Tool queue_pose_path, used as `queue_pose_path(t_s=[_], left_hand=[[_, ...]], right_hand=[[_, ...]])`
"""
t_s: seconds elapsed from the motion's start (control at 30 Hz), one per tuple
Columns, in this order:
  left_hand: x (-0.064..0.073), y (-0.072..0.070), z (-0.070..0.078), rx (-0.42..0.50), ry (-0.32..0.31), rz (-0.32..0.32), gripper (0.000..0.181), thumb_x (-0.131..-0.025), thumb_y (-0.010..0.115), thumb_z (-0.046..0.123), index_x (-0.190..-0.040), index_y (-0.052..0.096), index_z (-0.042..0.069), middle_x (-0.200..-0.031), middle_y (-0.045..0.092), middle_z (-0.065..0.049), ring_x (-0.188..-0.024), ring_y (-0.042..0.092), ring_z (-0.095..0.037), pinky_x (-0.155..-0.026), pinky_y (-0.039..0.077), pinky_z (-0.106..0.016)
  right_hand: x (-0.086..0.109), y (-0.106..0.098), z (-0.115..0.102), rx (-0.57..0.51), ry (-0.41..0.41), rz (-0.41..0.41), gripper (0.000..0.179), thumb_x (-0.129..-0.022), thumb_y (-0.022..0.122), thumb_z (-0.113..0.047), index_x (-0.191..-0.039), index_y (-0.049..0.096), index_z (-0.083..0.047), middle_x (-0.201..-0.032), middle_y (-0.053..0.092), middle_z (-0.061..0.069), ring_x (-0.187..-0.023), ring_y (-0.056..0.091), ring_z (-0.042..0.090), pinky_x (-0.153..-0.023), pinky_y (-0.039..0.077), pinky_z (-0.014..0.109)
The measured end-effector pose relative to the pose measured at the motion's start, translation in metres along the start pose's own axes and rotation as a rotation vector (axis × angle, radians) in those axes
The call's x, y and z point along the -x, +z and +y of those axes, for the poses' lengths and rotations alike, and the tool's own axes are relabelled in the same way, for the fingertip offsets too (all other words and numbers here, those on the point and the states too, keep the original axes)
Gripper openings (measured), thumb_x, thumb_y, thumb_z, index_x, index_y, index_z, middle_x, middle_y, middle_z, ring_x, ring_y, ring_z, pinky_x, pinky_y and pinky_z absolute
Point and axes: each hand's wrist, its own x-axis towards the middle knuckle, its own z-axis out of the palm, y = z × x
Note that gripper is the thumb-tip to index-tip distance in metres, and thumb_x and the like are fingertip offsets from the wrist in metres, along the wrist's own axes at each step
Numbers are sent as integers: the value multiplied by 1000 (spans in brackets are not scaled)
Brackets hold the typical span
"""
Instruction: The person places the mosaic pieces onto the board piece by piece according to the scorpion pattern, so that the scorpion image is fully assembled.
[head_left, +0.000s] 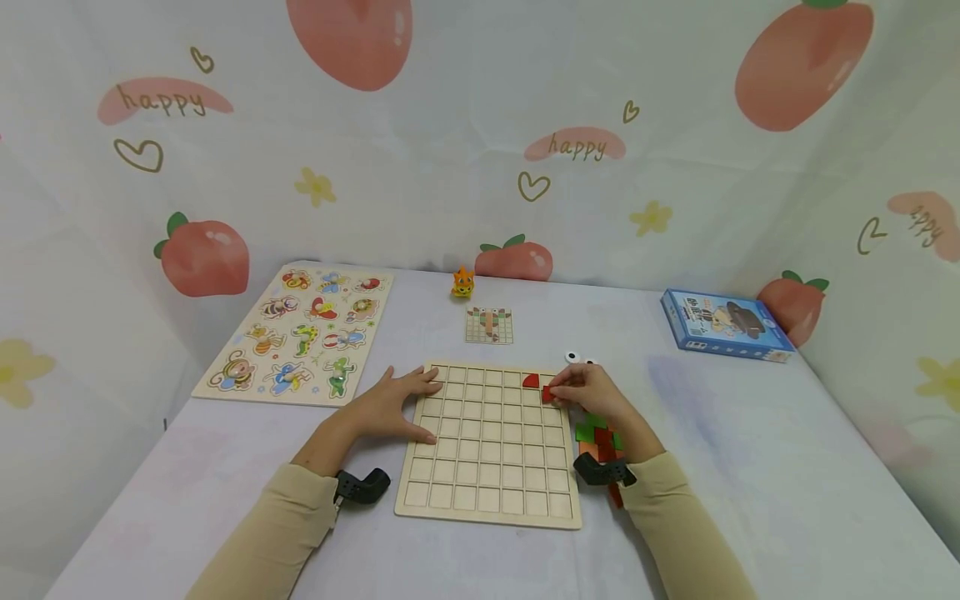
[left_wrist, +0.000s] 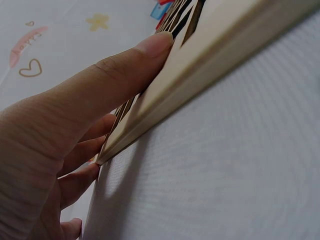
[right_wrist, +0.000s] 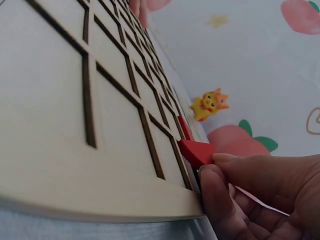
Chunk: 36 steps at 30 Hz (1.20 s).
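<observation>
Tan fabric sleeves point(head_left: 262, 533): enter from the near side, one along each flank of the work
Pale wooden grid board point(head_left: 487, 516): flat on the white cloth-covered desk point(head_left: 765, 467), between the sleeves; raised ribs bound square recesses, presumably to locate pieces
Left hand point(head_left: 386, 406): spread, fingers at the board's far left corner, thumb on its left rim; judged a brace against sliding
Right hand point(head_left: 596, 392): thumb and forefinger pinch a red flat piece point(right_wrist: 197, 152) by one end, likely so the opposite end stays unobstructed
Held piece: at the board's right edge, just nearer than the far right corner; whether seated cannot be told
Red quarter-round piece point(head_left: 532, 381): in the far row, just beside the held piece
Green, orange and red flat pieces point(head_left: 587, 432): grouped along the board's right edge, partly under the right forearm, probably for short reach
White-and-black eye disc point(head_left: 572, 357): just beyond the far right corner
Small printed pattern card point(head_left: 489, 325): beyond the board's far edge, apparently placed for viewing
Pale wooden picture puzzle board point(head_left: 262, 364): toward the desk's far left corner, limiting room beside the left hand
Blue cardboard box point(head_left: 720, 323): near the desk's far right corner
Clearance: wider toward the desk's right edge, beyond the loose pieces
</observation>
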Motion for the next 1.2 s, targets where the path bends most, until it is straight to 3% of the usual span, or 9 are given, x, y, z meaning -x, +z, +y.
queue_pose_path(t_s=[0.8, 1.2], left_hand=[[2, -2, 1, 17, 9, 0, 86, -65, 79, 50, -136, 49, 11, -152, 30, -7, -143, 20, -31, -114, -2, -61], [1, -1, 2, 13, 14, -5, 87, -66, 78, 51, -137, 48, 11, -153, 29, -6, -143, 19, -30, -114, -3, -60]], right_hand=[[1, 14, -5, 164, -21, 99, 12, -85, 65, -5, -92, 68, 5, -83, 68, 16, -68, 63, 14, -65, 56, 28], [4, 4, -5, 88, 39, 59, 24, -88, 64, -14, -104, 67, 4, -94, 69, 18, -74, 65, 14, -67, 54, 27]])
